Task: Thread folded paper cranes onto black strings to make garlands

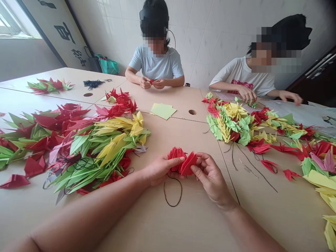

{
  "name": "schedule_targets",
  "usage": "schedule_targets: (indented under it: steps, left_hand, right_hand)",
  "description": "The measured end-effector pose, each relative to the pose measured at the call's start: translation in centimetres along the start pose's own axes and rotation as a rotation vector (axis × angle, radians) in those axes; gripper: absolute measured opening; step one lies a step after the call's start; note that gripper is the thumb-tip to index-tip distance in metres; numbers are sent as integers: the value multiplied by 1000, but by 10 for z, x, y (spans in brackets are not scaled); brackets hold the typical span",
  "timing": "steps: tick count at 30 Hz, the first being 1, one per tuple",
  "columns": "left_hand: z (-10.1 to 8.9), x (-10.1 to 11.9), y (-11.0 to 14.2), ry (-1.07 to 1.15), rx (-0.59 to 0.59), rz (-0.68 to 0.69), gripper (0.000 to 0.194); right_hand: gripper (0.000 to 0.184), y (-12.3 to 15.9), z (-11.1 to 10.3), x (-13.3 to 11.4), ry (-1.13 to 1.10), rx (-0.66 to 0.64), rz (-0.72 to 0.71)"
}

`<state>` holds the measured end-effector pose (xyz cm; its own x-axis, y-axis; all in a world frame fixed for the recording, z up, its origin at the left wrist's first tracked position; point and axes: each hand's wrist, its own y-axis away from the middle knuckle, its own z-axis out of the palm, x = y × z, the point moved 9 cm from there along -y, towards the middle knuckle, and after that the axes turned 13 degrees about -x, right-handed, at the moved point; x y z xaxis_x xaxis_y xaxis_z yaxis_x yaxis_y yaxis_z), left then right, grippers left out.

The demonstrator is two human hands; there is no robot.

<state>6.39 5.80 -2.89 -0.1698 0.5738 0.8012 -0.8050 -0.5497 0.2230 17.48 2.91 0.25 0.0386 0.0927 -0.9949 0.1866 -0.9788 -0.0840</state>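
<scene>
A pale counter (pixel 147 224) spans the frame, seamed and pierced by round holes. At the upper centre sits a person in a light-blue shirt (pixel 157 66), holding a small red piece; at the upper right, a person in a white shirt (pixel 233 77) has one hand on green folded paper. A large heap of folded paper (pixel 112 140), in green, red, yellow and pinkish purple, fills the left of the frame; a second heap (pixel 236 120), mostly green, yellow and red, extends along the right. At the centre, the left hand (pixel 160 169) pinches, thumb on top, the left part of a bunch of red folded paper (pixel 187 163); the right hand (pixel 210 178) pinches its right end between thumb and fingers. The bunch lies between the two hands, its pieces packed side by side. Yellow-green sheets (pixel 163 110) lie above centre, dark thread (pixel 93 84) at the upper left. A thin dark cord (pixel 173 206) loops below the bunch
</scene>
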Motion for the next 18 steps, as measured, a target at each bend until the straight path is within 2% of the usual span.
schedule_targets:
  steps: [8, 14, 18]
  left_hand:
    - [5, 0, 0, -35, -93, 23, 33]
    - [5, 0, 2, -31, -72, 14, 34]
    - [3, -1, 1, 54, -56, 11, 28]
  right_hand:
    - [24, -4, 2, 8, -37, -35, 80]
    - [20, -3, 5, 10, 19, -81, 133]
    - [21, -2, 0, 17, -10, -38, 164]
